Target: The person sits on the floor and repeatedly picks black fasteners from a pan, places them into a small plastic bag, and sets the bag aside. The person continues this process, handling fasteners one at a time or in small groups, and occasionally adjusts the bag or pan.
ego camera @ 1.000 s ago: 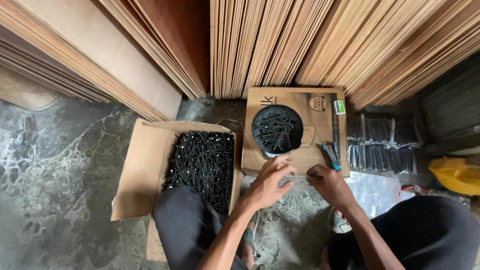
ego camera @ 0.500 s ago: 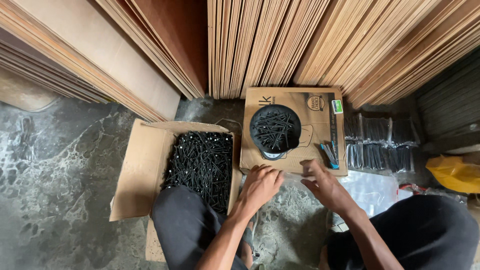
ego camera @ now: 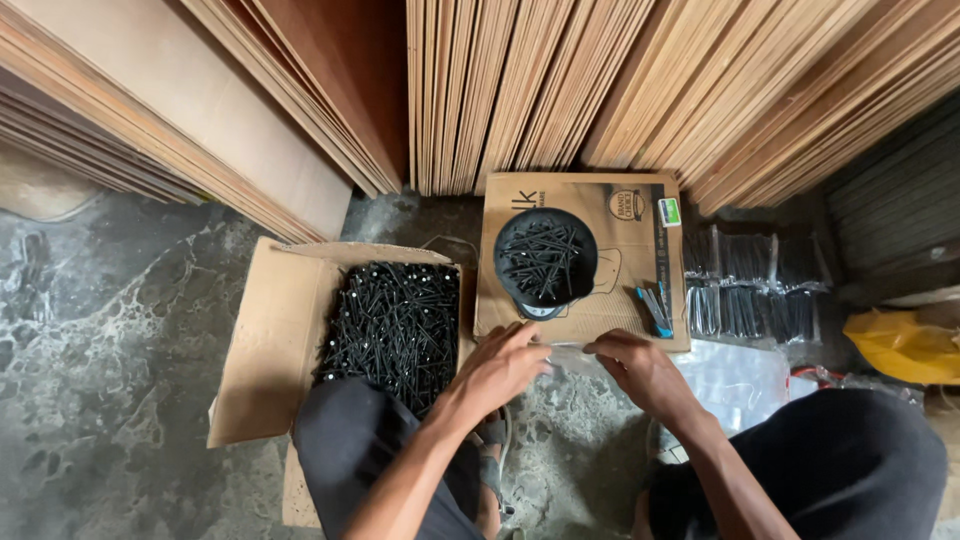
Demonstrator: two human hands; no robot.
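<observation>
Tall stacks of plywood sheets [ego camera: 560, 90] lean on edge along the back, filling the top of the view. Below them spreads a mottled grey stone floor [ego camera: 110, 330], on which everything else rests. On the left sits an open cardboard box [ego camera: 270, 330] packed with long black screws [ego camera: 395, 325], its flaps spread flat. Just beside it to the right lies a closed, flat carton [ego camera: 630, 200], its near edge close to the person's hands. On that carton stands a round black bowl [ego camera: 545, 260] holding a smaller heap of the same black screws, and a few blue-handled tools [ego camera: 655, 310] lie near its right edge. Right of the carton, rows of filled clear packets [ego camera: 750, 290] are laid out on the floor, with a yellow bag [ego camera: 905, 345] farther right. More clear plastic [ego camera: 740, 375] lies near the person's right knee.

The person squats, dark-clothed knees at the bottom. Both hands meet at the near edge of the carton. The left hand [ego camera: 500, 365] and the right hand [ego camera: 635, 365] hold a small clear plastic bag [ego camera: 568, 355] between them, fingers of each hand pinching its opposite ends so it stretches across the gap, just above the floor and touching the carton's edge.
</observation>
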